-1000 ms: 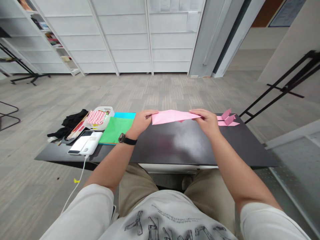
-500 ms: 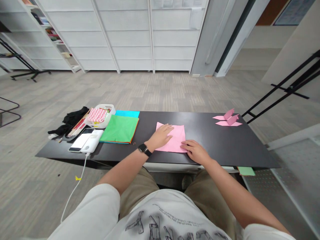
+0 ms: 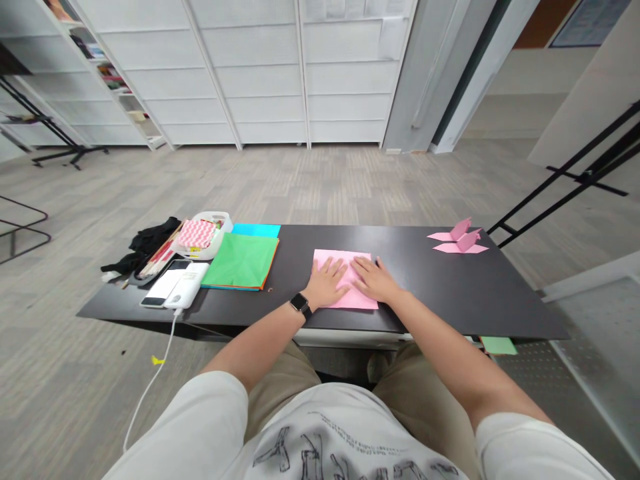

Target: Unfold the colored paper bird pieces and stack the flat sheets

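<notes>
A square sheet of pink paper [image 3: 349,300] lies flat on the dark table [image 3: 410,293] in front of me. My left hand [image 3: 325,283] rests on its left half with the fingers spread, a black watch on that wrist. Over the right half lies my right hand [image 3: 376,279], palm down with its fingers apart. Both hands touch the paper and hide much of its middle. Two folded pink paper figures [image 3: 461,241] stand near the far right corner of the table.
Left of the pink sheet is a stack of green paper [image 3: 240,259] with blue paper [image 3: 257,230] behind it. Further left are a white bin [image 3: 221,233], a phone [image 3: 163,287], a corded white power bank [image 3: 187,285] and black cloth [image 3: 150,243]. Green paper [image 3: 499,345] sits below the right edge.
My right hand has moved from the sheet's lower right edge onto its surface, left and up, with its fingers now spread. My left hand's fingers have spread too.
</notes>
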A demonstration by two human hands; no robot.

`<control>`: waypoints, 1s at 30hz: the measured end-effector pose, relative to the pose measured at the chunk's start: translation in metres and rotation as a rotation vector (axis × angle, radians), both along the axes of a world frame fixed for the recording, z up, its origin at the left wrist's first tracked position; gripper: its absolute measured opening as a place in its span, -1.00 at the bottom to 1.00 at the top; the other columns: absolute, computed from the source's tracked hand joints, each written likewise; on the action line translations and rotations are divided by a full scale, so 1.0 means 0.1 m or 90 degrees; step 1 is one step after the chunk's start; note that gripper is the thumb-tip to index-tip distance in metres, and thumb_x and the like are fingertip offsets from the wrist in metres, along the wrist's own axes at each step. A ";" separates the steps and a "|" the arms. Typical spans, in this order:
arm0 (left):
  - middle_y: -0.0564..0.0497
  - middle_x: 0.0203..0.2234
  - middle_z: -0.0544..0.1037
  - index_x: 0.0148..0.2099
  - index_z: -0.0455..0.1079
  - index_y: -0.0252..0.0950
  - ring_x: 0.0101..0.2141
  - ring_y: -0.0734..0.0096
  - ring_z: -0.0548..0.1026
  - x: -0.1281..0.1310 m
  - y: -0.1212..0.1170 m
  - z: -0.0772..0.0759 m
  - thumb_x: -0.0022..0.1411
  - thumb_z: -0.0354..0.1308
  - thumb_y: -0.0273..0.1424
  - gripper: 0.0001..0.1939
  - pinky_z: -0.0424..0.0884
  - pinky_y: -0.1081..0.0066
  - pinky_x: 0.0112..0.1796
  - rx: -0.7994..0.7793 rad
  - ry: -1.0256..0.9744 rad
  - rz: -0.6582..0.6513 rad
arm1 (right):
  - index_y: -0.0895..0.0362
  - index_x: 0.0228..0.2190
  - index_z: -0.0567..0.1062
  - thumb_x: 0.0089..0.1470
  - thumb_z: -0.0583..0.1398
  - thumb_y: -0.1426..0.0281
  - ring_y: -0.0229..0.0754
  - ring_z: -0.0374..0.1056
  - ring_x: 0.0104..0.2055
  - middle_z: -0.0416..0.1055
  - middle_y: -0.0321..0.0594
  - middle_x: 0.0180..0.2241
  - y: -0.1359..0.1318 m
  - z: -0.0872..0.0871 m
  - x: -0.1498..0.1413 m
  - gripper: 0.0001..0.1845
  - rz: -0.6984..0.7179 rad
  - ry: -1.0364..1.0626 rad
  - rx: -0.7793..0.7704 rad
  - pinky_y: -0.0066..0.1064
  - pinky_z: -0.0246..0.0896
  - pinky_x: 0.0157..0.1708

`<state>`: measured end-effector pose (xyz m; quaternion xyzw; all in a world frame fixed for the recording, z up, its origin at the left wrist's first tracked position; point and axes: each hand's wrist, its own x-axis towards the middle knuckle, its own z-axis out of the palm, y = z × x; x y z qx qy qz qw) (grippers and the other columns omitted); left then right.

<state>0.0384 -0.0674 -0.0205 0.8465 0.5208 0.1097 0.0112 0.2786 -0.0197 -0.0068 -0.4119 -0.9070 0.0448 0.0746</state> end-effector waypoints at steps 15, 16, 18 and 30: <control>-0.19 0.53 0.06 0.54 0.15 -0.10 0.49 -0.25 0.02 -0.03 0.02 0.00 0.45 -0.09 0.17 -0.21 -0.04 -0.31 0.39 0.005 -0.007 0.034 | 0.00 0.53 -0.06 0.41 -0.16 -0.13 0.18 -0.23 0.59 -0.19 -0.08 0.56 -0.04 -0.04 0.07 -0.15 -0.032 -0.088 -0.021 0.42 -0.49 0.45; -0.20 0.53 0.07 0.54 0.14 -0.13 0.48 -0.21 0.05 -0.10 0.06 0.02 0.46 -0.10 0.17 -0.21 -0.01 -0.26 0.39 -0.002 -0.005 0.048 | -0.01 0.53 -0.08 0.40 -0.16 -0.14 0.17 -0.24 0.59 -0.21 -0.09 0.56 -0.04 -0.07 0.07 -0.15 -0.035 -0.091 -0.025 0.43 -0.49 0.45; -0.23 0.51 0.11 0.54 0.13 -0.21 0.47 -0.16 0.10 -0.31 0.17 0.07 0.49 -0.15 0.12 -0.22 0.03 -0.20 0.40 -0.017 0.001 0.108 | -0.02 0.53 -0.10 0.39 -0.16 -0.17 0.16 -0.26 0.60 -0.23 -0.09 0.56 -0.03 -0.10 0.09 -0.12 -0.039 -0.093 -0.028 0.42 -0.49 0.46; -0.17 0.53 0.05 0.55 0.10 -0.18 0.52 0.00 -0.03 -0.24 -0.13 0.12 0.51 -0.06 0.03 -0.27 -0.09 -0.12 0.45 -0.002 0.001 -0.139 | -0.03 0.52 -0.07 0.39 -0.11 -0.15 0.21 -0.23 0.59 -0.18 -0.07 0.56 -0.02 -0.11 0.08 -0.13 -0.030 -0.065 -0.027 0.46 -0.49 0.44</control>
